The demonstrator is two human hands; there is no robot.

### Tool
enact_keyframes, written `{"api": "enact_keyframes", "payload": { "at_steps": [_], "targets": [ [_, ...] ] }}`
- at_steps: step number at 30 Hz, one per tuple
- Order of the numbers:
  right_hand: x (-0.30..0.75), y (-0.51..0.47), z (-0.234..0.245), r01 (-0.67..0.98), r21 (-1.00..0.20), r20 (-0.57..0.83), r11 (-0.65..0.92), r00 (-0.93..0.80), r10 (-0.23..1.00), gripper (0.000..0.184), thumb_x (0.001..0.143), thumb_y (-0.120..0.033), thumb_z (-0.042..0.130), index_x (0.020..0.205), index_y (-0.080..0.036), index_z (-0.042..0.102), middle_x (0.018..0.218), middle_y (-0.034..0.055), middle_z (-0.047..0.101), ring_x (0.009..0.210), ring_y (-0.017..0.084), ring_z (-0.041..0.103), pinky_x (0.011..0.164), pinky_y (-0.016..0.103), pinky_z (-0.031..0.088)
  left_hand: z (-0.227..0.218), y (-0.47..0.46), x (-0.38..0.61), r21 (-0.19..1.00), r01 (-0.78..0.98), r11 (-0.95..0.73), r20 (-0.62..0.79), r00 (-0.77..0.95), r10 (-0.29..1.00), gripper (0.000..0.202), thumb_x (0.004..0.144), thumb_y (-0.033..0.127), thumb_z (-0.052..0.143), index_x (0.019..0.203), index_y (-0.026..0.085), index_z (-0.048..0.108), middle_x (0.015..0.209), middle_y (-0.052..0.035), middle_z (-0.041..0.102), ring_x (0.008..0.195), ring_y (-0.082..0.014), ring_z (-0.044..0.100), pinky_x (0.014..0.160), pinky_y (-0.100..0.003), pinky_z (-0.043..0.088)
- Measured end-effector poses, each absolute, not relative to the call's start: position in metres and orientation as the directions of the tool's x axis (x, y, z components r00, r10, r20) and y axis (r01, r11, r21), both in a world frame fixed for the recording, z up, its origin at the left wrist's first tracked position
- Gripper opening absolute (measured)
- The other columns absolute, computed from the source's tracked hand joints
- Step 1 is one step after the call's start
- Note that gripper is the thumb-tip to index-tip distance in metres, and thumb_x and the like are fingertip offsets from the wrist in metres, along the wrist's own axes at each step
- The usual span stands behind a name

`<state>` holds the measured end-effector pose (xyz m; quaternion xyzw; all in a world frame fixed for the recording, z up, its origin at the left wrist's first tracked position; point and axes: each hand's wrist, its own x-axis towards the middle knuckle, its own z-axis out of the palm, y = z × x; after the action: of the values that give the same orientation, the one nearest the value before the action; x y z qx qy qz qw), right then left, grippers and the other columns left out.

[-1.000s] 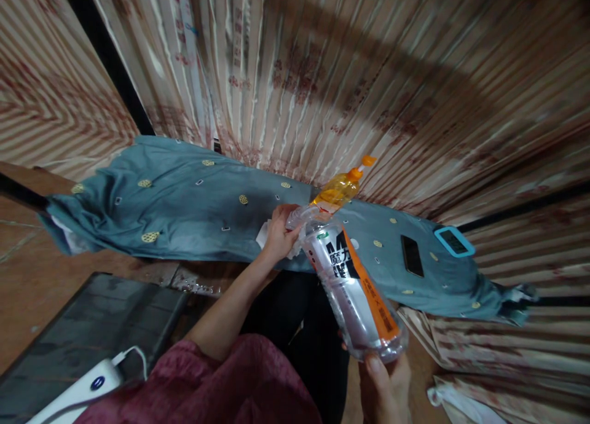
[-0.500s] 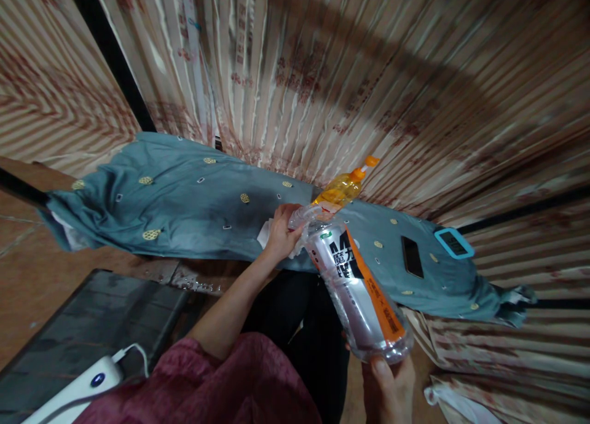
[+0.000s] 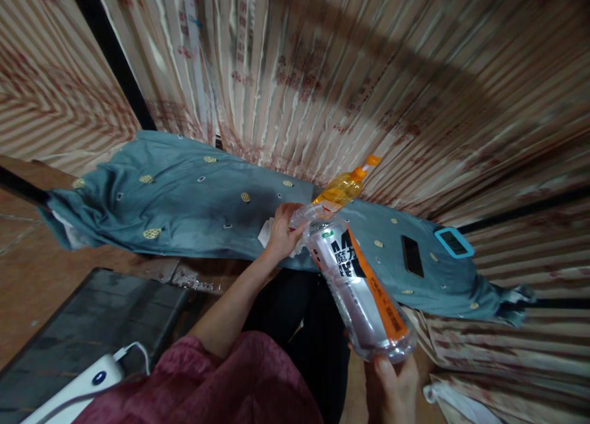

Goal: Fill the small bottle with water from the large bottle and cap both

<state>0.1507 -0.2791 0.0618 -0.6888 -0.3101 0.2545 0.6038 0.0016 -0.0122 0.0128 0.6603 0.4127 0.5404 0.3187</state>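
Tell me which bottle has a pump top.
The amber pump bottle, topped by an orange nozzle. The larger, clear labelled bottle, in the right hand, shows no pump.

Glossy clear plastic bottle (image 3: 364,295); matt, wrinkled cloth (image 3: 193,196).

From far away, I can read 魔力 in black on the silver label (image 3: 351,289) of the bottle (image 3: 359,282), by what looks like a big black M. Small words run down its orange stripe (image 3: 383,301), too blurry for me. Red writing on the curtain (image 3: 242,34) is too tiny.
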Motion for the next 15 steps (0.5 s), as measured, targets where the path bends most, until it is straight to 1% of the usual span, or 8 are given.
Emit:
{"api": "enact_keyframes", "payload": {
  "at_steps": [3, 5, 9, 15],
  "targets": [
    [0.150, -0.277, 0.067, 0.056, -0.991, -0.049, -0.124, 0.702, 0.710, 0.067, 0.069, -0.057, 0.077, 0.125, -0.022, 0.064, 0.104, 0.0083, 0.077, 0.100, 0.034, 0.073, 0.092, 0.047, 0.057, 0.014, -0.013, 0.002, 0.866, 0.205, -0.455, 0.451, 0.071, 0.890, 0.035, 0.092, 0.043, 0.067, 0.116, 0.018, 0.068, 0.116, -0.0125, 0.067, 0.113, -0.0304, 0.063, 0.101, -0.047, 0.051],
    [0.149, -0.276, 0.070, 0.056, -0.990, -0.052, -0.129, 0.704, 0.708, 0.069, 0.069, -0.057, 0.076, 0.127, -0.022, 0.063, 0.105, 0.0081, 0.076, 0.100, 0.034, 0.073, 0.092, 0.047, 0.056, 0.014, -0.013, 0.002, 0.865, 0.203, -0.459, 0.456, 0.067, 0.888, 0.035, 0.092, 0.043, 0.067, 0.116, 0.018, 0.068, 0.115, -0.0123, 0.067, 0.112, -0.0304, 0.063, 0.101, -0.047, 0.051],
    [0.147, -0.275, 0.076, 0.071, -0.989, -0.043, -0.128, 0.694, 0.719, 0.069, 0.070, -0.055, 0.077, 0.128, -0.022, 0.063, 0.110, 0.0089, 0.075, 0.107, 0.036, 0.071, 0.096, 0.048, 0.054, 0.013, -0.013, 0.003, 0.866, 0.184, -0.464, 0.461, 0.060, 0.885, 0.035, 0.092, 0.044, 0.067, 0.114, 0.018, 0.068, 0.112, -0.0119, 0.068, 0.111, -0.0300, 0.063, 0.101, -0.046, 0.052],
    [0.142, -0.273, 0.082, 0.026, -0.991, -0.073, -0.130, 0.711, 0.699, 0.078, 0.064, -0.055, 0.081, 0.132, -0.022, 0.061, 0.108, 0.0087, 0.075, 0.106, 0.036, 0.070, 0.099, 0.051, 0.051, 0.010, -0.012, 0.003, 0.861, 0.174, -0.477, 0.476, 0.049, 0.878, 0.038, 0.092, 0.046, 0.067, 0.117, 0.017, 0.067, 0.117, -0.0133, 0.066, 0.112, -0.0302, 0.063, 0.101, -0.047, 0.052]
  ]
}}
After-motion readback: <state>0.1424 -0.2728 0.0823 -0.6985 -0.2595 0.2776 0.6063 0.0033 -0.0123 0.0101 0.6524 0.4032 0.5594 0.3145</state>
